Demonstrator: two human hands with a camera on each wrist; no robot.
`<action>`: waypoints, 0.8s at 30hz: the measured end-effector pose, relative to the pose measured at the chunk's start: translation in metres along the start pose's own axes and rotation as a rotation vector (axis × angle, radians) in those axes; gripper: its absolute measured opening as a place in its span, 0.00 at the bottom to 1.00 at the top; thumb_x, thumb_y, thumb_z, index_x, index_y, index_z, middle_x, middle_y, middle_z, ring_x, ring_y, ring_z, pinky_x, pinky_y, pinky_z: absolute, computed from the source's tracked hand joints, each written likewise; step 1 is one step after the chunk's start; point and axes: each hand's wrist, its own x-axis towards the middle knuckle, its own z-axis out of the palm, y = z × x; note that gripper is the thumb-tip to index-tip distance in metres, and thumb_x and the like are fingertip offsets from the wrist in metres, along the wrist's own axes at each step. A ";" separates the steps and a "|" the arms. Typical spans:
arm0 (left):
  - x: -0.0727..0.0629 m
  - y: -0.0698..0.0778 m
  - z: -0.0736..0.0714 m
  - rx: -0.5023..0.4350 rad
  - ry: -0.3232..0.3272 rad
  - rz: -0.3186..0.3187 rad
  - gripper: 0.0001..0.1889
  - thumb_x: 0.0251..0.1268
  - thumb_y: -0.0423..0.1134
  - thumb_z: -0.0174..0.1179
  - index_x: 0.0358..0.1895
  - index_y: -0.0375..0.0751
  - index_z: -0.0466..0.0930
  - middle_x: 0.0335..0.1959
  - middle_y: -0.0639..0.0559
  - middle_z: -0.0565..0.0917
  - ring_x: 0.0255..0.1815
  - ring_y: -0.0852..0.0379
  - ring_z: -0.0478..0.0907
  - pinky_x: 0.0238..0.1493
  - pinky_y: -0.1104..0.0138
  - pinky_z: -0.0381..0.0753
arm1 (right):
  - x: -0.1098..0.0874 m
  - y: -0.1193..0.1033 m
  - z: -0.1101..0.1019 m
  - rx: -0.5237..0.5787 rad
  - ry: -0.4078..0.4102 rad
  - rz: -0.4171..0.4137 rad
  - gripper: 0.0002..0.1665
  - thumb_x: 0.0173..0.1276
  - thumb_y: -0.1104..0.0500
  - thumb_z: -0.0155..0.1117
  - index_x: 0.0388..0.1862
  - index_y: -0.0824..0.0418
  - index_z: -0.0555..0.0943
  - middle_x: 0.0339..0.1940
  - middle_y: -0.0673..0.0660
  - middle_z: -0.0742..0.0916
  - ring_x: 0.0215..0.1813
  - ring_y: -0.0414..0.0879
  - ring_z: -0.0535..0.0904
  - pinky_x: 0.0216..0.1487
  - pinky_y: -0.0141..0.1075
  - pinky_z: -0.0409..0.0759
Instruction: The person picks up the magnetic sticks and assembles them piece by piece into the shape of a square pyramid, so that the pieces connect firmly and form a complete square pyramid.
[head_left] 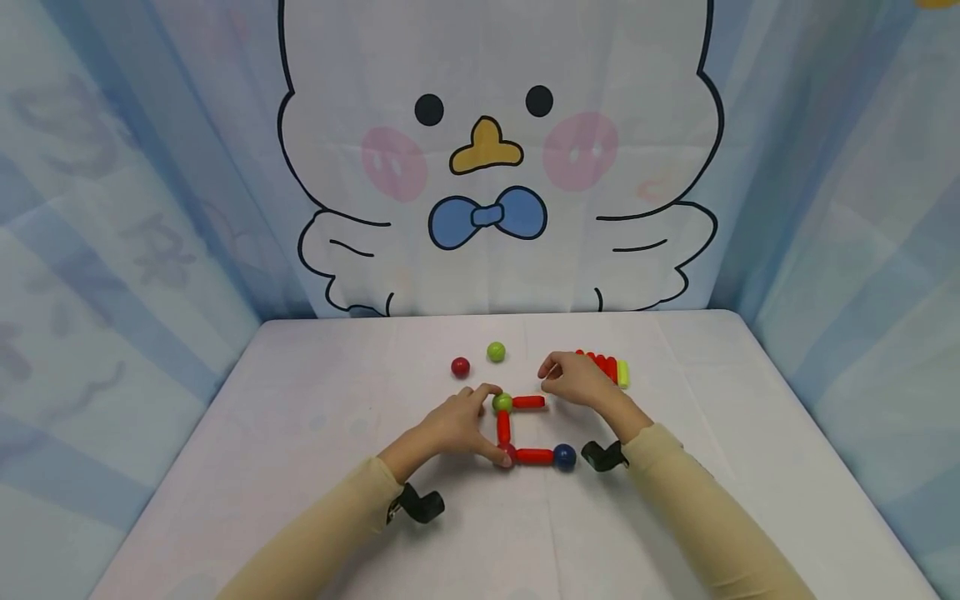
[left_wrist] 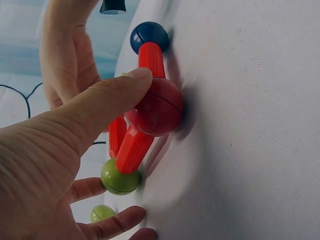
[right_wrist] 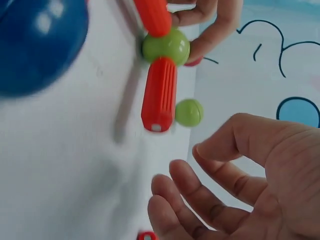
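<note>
A magnetic ball-and-rod frame lies on the table, its three red rods forming three sides. It has a green ball (head_left: pixel 502 403), a red ball (left_wrist: pixel 157 107) and a blue ball (head_left: pixel 565 457). My left hand (head_left: pixel 453 423) holds the frame's left side, thumb on the red ball and a finger at the green ball. Off the green ball runs a red rod (right_wrist: pixel 160 95) with a free end. Just beyond that end my right hand (head_left: pixel 577 379) hovers with loosely bent fingers, nothing visible in them.
Behind the frame sit a loose red ball (head_left: pixel 461 367) and a loose green ball (head_left: pixel 496 352). A row of several red rods (head_left: pixel 612 369) with a yellow-green rod (head_left: pixel 623 374) lies partly hidden behind the right hand. A printed curtain (head_left: pixel 487 275) hangs along the table's back edge.
</note>
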 end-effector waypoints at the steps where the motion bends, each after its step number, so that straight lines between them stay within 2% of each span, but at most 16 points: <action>1: 0.000 0.000 0.000 -0.001 -0.001 -0.002 0.52 0.42 0.61 0.82 0.74 0.58 0.64 0.54 0.46 0.78 0.54 0.49 0.76 0.51 0.52 0.84 | 0.000 0.002 -0.003 -0.018 0.022 0.005 0.12 0.71 0.59 0.65 0.50 0.61 0.82 0.47 0.59 0.86 0.46 0.51 0.81 0.49 0.40 0.83; 6: 0.000 -0.001 0.001 -0.002 0.000 0.001 0.52 0.43 0.60 0.82 0.74 0.58 0.64 0.55 0.46 0.78 0.54 0.49 0.76 0.52 0.51 0.84 | -0.004 0.011 -0.018 -0.093 0.109 0.010 0.13 0.71 0.58 0.62 0.50 0.63 0.82 0.48 0.62 0.87 0.46 0.53 0.81 0.47 0.43 0.83; 10: 0.000 -0.002 0.001 0.002 0.004 0.011 0.52 0.43 0.60 0.82 0.75 0.58 0.64 0.55 0.46 0.78 0.54 0.50 0.75 0.52 0.51 0.84 | -0.008 0.017 -0.030 -0.110 0.143 0.015 0.13 0.71 0.59 0.61 0.50 0.64 0.82 0.49 0.65 0.87 0.46 0.55 0.82 0.47 0.45 0.83; 17: 0.000 -0.002 0.000 0.003 0.003 0.015 0.52 0.43 0.59 0.82 0.74 0.58 0.64 0.54 0.47 0.77 0.54 0.50 0.75 0.52 0.52 0.84 | -0.003 0.021 -0.036 -0.081 0.144 0.055 0.14 0.72 0.58 0.61 0.51 0.64 0.81 0.50 0.65 0.86 0.44 0.54 0.81 0.44 0.41 0.82; 24: 0.001 -0.001 0.000 -0.006 -0.005 -0.004 0.52 0.43 0.59 0.82 0.74 0.59 0.64 0.55 0.46 0.78 0.54 0.50 0.75 0.51 0.52 0.84 | 0.015 0.011 -0.030 -0.065 0.128 0.018 0.14 0.73 0.58 0.61 0.52 0.64 0.81 0.49 0.64 0.87 0.39 0.49 0.82 0.40 0.37 0.83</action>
